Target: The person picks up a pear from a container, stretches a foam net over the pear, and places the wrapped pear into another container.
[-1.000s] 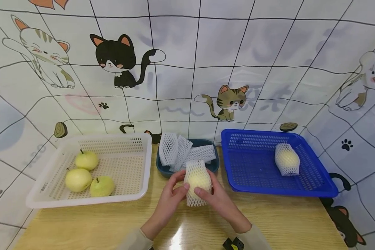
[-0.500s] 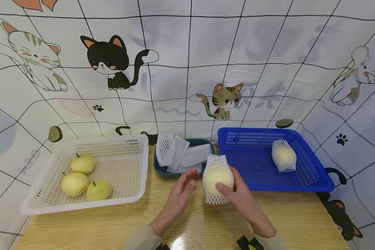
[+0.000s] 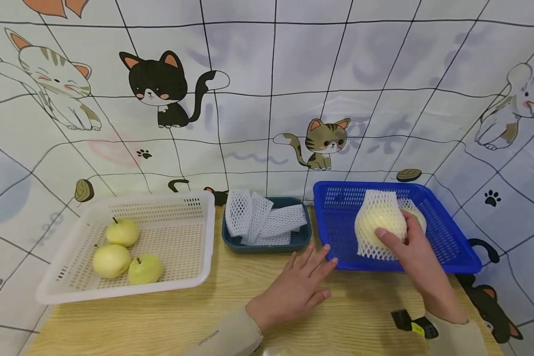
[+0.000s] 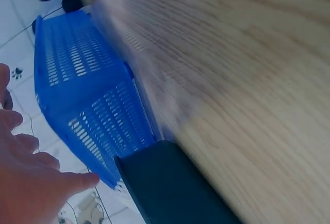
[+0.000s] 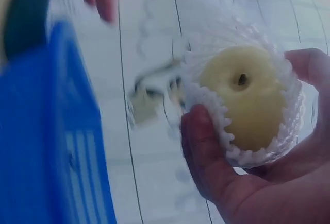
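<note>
Head view: the netted pear (image 3: 379, 222) appeared over the blue basket (image 3: 338, 222), its height above the floor unclear; the long axis of its foam sleeve (image 3: 378, 199) ran fore and aft, tilted slightly. It partly hid a second netted pear (image 3: 418, 214). The right hand (image 3: 411, 249) grasped it, thumb nearest; the left hand (image 3: 293, 287) reached forward, fingers released and spread.

Left wrist view: the frame edge cut off the left hand.

Right wrist view: the pear's dark pit faced the camera; the background was blurred.
</note>
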Action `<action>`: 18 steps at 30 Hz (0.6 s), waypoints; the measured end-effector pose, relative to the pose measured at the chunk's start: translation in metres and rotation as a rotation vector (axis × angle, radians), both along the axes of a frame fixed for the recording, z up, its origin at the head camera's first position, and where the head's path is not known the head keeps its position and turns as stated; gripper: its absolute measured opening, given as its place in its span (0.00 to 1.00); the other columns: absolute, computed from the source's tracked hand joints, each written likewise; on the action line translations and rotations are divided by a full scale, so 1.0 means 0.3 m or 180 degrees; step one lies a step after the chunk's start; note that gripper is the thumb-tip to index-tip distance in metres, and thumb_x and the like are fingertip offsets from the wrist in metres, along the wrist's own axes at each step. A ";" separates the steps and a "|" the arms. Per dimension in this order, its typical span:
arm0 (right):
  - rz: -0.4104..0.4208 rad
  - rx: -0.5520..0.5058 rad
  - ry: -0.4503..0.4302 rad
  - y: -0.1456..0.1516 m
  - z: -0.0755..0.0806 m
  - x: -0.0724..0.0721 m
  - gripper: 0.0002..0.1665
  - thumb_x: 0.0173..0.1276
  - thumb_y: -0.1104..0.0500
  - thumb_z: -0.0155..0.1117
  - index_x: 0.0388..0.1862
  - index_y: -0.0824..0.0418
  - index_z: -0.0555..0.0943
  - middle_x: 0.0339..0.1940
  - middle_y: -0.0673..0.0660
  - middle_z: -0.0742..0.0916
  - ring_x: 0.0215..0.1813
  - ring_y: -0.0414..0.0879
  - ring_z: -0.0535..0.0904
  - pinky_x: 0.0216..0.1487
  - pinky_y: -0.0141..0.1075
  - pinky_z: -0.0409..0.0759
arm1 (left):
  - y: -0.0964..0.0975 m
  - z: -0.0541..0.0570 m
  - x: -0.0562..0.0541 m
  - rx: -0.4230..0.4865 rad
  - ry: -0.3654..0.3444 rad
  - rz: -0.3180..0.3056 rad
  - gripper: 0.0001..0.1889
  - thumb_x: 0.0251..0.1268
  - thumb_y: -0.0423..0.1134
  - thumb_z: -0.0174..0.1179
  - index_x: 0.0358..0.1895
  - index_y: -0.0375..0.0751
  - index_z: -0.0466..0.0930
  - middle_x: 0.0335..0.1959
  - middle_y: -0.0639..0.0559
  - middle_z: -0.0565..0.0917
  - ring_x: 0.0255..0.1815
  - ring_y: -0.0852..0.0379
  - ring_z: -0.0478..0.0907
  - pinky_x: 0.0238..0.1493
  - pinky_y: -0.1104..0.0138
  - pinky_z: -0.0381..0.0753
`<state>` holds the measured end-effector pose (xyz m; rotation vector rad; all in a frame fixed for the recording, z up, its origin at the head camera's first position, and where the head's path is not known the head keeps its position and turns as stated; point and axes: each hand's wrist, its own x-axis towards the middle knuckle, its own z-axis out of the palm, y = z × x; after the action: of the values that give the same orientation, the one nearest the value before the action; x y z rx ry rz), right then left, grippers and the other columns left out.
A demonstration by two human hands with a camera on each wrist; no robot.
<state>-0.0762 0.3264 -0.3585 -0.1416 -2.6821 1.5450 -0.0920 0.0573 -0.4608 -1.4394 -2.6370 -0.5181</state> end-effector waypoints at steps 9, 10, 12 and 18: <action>-0.0030 0.0850 -0.0181 0.143 0.028 -0.164 0.59 0.77 0.38 0.58 0.81 0.75 0.40 0.65 0.81 0.67 0.55 0.69 0.76 0.39 0.44 0.81 | 0.049 -0.033 0.011 -0.0447 0.0303 0.0009 0.35 0.82 0.62 0.43 0.84 0.55 0.54 0.86 0.49 0.46 0.84 0.47 0.47 0.74 0.39 0.62; -0.0008 0.0943 -0.0216 0.149 0.029 -0.185 0.59 0.77 0.38 0.58 0.80 0.77 0.41 0.64 0.81 0.68 0.54 0.69 0.76 0.38 0.44 0.81 | 0.050 -0.037 0.012 -0.0445 0.0288 -0.0004 0.35 0.82 0.62 0.44 0.84 0.55 0.54 0.86 0.49 0.46 0.84 0.48 0.47 0.74 0.39 0.62; 0.0051 0.1115 -0.0311 0.155 0.035 -0.227 0.60 0.76 0.36 0.58 0.79 0.79 0.43 0.63 0.82 0.69 0.52 0.68 0.77 0.37 0.46 0.81 | 0.052 -0.042 0.015 -0.0437 0.0260 -0.0012 0.34 0.82 0.62 0.44 0.84 0.55 0.55 0.86 0.49 0.45 0.84 0.49 0.47 0.74 0.40 0.62; 0.0385 0.1525 -0.0749 0.168 0.047 -0.342 0.64 0.75 0.34 0.59 0.77 0.85 0.43 0.69 0.87 0.63 0.57 0.73 0.75 0.50 0.61 0.79 | 0.063 -0.039 0.021 -0.0384 0.0194 0.0014 0.36 0.80 0.61 0.49 0.84 0.54 0.55 0.86 0.50 0.44 0.85 0.50 0.44 0.74 0.39 0.61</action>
<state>-0.1787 0.3769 -0.3442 -0.1517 -3.2095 0.9102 -0.0858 0.0762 -0.4726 -1.4563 -2.6641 -0.3143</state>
